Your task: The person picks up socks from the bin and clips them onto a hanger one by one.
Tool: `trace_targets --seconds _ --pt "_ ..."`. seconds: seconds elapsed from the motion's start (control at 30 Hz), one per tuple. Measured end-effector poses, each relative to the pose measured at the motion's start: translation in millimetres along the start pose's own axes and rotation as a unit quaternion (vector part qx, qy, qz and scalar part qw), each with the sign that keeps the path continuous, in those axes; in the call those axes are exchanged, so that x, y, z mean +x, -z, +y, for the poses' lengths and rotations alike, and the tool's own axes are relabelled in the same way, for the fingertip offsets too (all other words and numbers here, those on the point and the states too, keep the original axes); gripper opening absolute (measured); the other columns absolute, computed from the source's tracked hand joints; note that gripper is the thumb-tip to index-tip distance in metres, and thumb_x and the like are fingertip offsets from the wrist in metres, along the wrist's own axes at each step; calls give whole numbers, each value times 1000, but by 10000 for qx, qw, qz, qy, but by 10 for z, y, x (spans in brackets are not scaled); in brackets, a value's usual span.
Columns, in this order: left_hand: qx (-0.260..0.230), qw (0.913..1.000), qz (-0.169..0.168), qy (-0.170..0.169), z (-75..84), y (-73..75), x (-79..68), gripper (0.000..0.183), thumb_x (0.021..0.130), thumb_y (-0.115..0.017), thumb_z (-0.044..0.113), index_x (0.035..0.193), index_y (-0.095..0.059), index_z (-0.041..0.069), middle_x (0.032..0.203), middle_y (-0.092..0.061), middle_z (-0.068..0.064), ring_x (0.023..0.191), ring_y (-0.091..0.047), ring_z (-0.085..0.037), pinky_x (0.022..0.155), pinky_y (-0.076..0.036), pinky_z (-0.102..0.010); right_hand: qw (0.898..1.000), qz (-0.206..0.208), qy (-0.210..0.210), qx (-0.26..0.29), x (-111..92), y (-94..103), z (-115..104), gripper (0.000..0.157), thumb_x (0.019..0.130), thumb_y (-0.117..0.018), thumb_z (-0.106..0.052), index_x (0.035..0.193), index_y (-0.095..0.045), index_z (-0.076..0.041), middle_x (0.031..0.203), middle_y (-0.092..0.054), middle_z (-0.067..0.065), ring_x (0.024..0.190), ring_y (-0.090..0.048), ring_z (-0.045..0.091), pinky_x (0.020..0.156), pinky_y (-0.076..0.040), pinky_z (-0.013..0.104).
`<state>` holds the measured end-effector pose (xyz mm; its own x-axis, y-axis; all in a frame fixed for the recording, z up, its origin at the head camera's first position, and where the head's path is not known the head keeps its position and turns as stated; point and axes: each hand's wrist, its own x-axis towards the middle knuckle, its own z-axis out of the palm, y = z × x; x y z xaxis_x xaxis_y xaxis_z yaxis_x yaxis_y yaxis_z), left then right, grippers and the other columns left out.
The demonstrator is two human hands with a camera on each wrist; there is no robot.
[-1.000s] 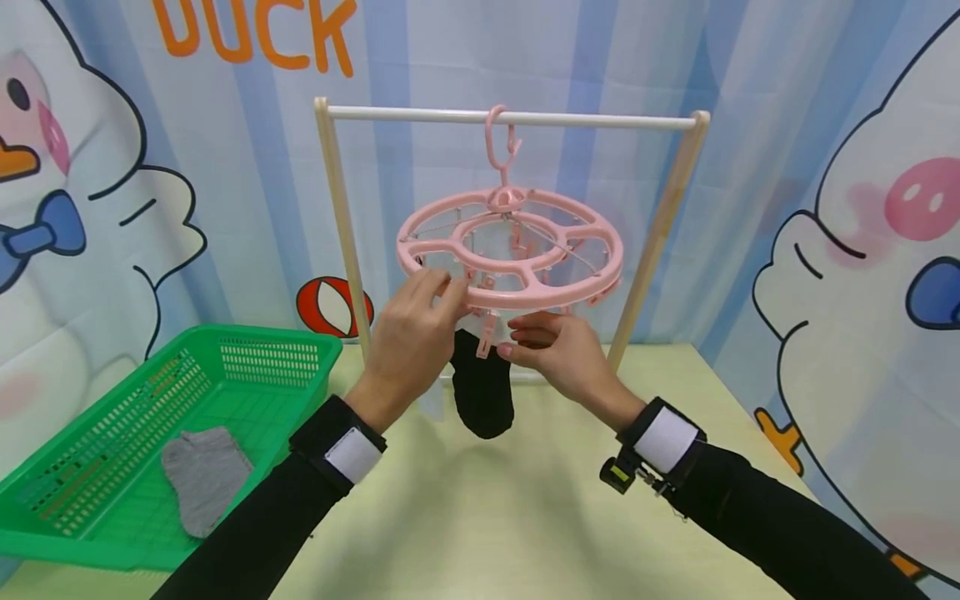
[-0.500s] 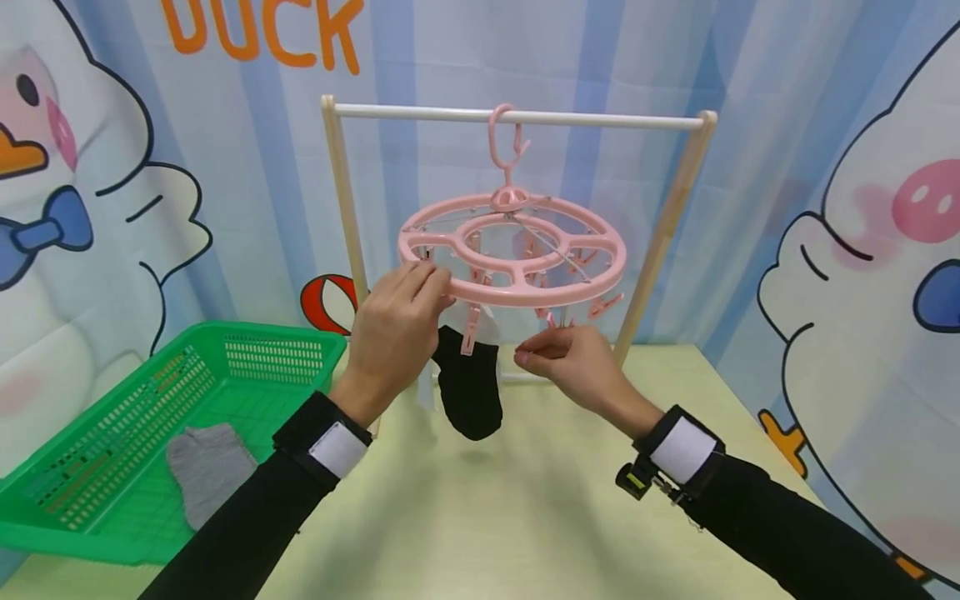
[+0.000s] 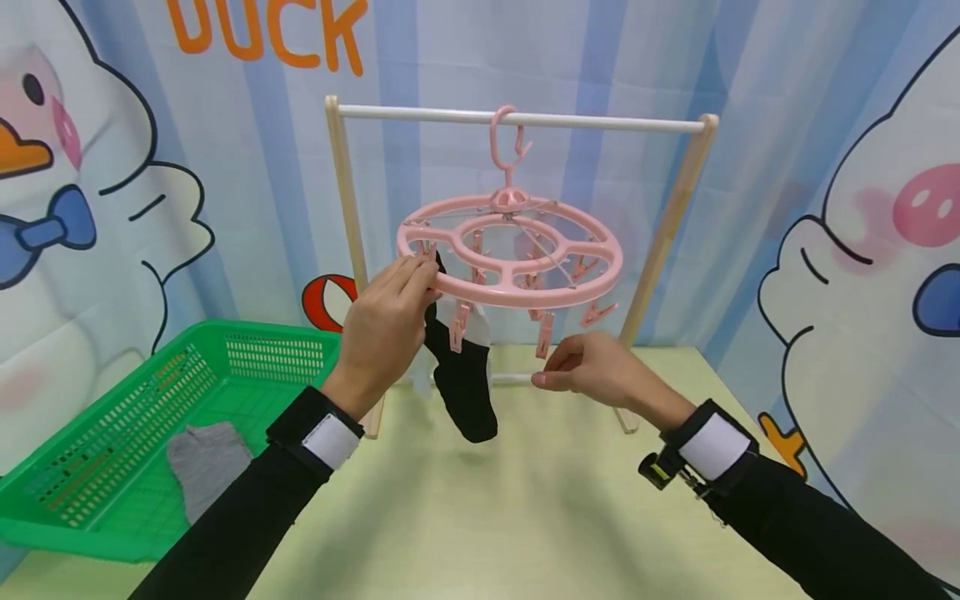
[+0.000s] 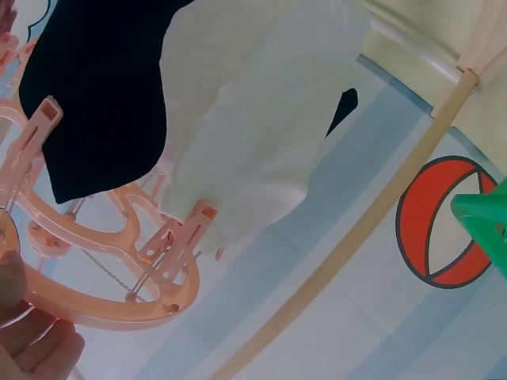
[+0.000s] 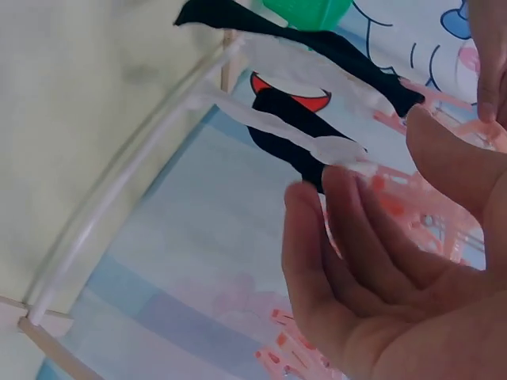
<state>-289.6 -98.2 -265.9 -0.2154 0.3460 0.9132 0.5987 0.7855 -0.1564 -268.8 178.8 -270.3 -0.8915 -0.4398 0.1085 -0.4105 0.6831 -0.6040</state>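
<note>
A round pink clip hanger hangs from the rail, its clothespins dangling below the ring. My left hand grips the ring's front left rim. Below that rim a black sock is held by a clothespin. White socks hang beside it in the left wrist view. Another black sock hangs behind in the right wrist view. My right hand is right of a dangling clothespin; its fingers are loosely bent, with thumb and fingertips apart and nothing between them in the right wrist view.
A green basket stands at the left with a grey sock inside. The rack has wooden posts and a white top rail. A printed curtain hangs behind the pale table.
The hanger has turned, carrying the front black sock slightly left and bringing another dark piece into view behind it. My right hand has drawn away right and down; my left moved slightly left, still gripping.
</note>
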Motion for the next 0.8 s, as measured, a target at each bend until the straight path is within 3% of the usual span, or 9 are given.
trace_targets --seconds 0.1,0.23,0.33,0.53,0.67,0.8 --pt "-75 9999 -48 86 -18 -4 -27 35 85 -73 3 117 -63 -7 114 -65 -21 111 -57 -32 94 -47 -42 9993 306 16 206 37 57 -20 43 88 -74 -30 113 -64 3 100 -69 13 93 -65 24 80 -53 45" --pt "-155 9998 -49 144 -35 -10 -50 38 85 -73 1 121 -62 -6 116 -64 -20 113 -57 -32 93 -48 -43 9962 568 160 647 81 77 -44 50 88 -74 -24 128 -56 0 116 -64 16 103 -61 26 86 -52 46" --pt "-227 9996 -45 154 -42 -13 -53 39 86 -71 1 123 -61 -6 117 -64 -20 115 -56 -31 93 -48 -43 9923 653 310 1008 97 66 -66 42 88 -74 -17 125 -58 -3 115 -65 13 103 -62 24 87 -52 44" --pt "-297 9994 -18 193 -42 -11 -50 35 87 -71 2 120 -62 -4 115 -65 -19 114 -56 -30 91 -50 -43 9853 767 532 1433 108 33 -105 21 90 -71 -12 109 -65 -3 95 -70 9 90 -66 18 82 -55 40" --pt "-337 9992 -17 207 -43 -11 -48 33 88 -70 2 119 -62 -5 114 -65 -19 113 -57 -30 91 -50 -43 9838 795 532 1514 106 33 -105 21 91 -70 -10 109 -64 -3 93 -70 9 86 -67 17 82 -55 40" --pt "-326 9993 -1 203 -47 -17 -49 33 88 -70 2 119 -62 -5 115 -65 -19 113 -57 -30 91 -50 -43 9846 828 469 1468 96 44 -94 26 91 -70 -10 115 -63 -4 102 -69 9 93 -66 18 85 -54 41"
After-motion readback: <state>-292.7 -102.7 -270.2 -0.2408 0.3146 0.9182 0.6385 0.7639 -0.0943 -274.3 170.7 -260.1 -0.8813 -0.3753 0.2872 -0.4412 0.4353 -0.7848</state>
